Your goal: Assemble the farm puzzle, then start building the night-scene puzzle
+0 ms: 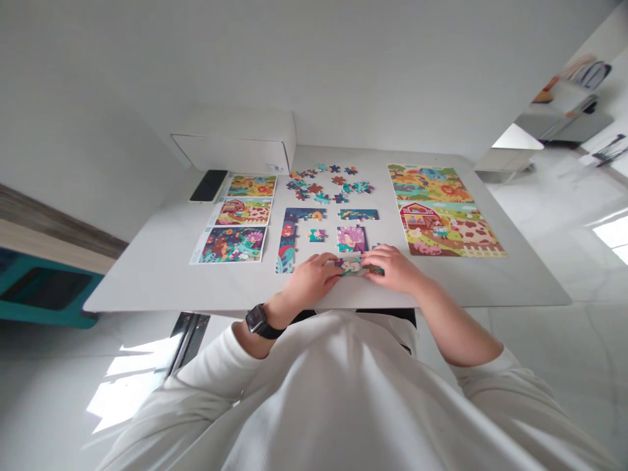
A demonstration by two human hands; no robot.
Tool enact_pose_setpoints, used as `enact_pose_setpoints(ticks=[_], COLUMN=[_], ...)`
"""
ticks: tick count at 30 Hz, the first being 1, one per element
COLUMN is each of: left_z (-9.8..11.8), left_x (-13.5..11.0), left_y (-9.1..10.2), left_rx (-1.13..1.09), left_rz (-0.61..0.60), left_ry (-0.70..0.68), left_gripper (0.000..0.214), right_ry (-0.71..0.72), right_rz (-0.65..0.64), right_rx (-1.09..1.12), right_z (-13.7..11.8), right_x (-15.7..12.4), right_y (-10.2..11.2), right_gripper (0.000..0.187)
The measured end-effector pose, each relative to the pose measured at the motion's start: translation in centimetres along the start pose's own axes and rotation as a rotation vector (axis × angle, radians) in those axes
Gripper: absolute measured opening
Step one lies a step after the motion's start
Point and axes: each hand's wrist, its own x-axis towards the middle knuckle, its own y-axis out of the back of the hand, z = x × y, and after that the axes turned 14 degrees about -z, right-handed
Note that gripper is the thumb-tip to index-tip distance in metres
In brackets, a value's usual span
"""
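Note:
At the table's near edge, my left hand [314, 278] has its fingers closed on the left end of a strip of joined jigsaw pieces [351, 264] showing a white animal. My right hand [394, 268] grips the strip's right end, covering part of it. Just beyond lies a purple joined section [352, 238] with a bird on it. Left of that is a loose teal-and-orange piece [316, 235]. An L-shaped dark blue joined section [288, 237] lies flat to the left, and a short dark blue strip [360, 214] sits farther back.
Several loose puzzle pieces [321, 190] are scattered at the back. Two assembled puzzles [446, 209] lie on the right. Picture sheets [233, 244], a phone [209, 186] and a white box [230, 152] are on the left. A wall stands behind the table [520, 275].

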Motion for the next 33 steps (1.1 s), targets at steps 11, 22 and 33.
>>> enact_pose_setpoints(ticks=[11, 22, 33], left_z=[0.3, 1.1, 2.0], left_x=[0.4, 2.0, 4.2], left_y=[0.3, 0.5, 0.6], left_rx=[-0.037, 0.029, 0.077], left_rz=[-0.027, -0.021, -0.115], left_ry=[-0.013, -0.088, -0.133], left_gripper=[0.029, 0.030, 0.024], right_ry=[-0.007, -0.106, -0.107], right_rz=[-0.029, 0.022, -0.070], right_rx=[-0.076, 0.023, 0.056], right_z=[-0.5, 1.6, 1.9], right_x=[0.2, -3.9, -4.6], right_y=[0.2, 3.2, 2.1], right_gripper=[0.019, 0.018, 0.026])
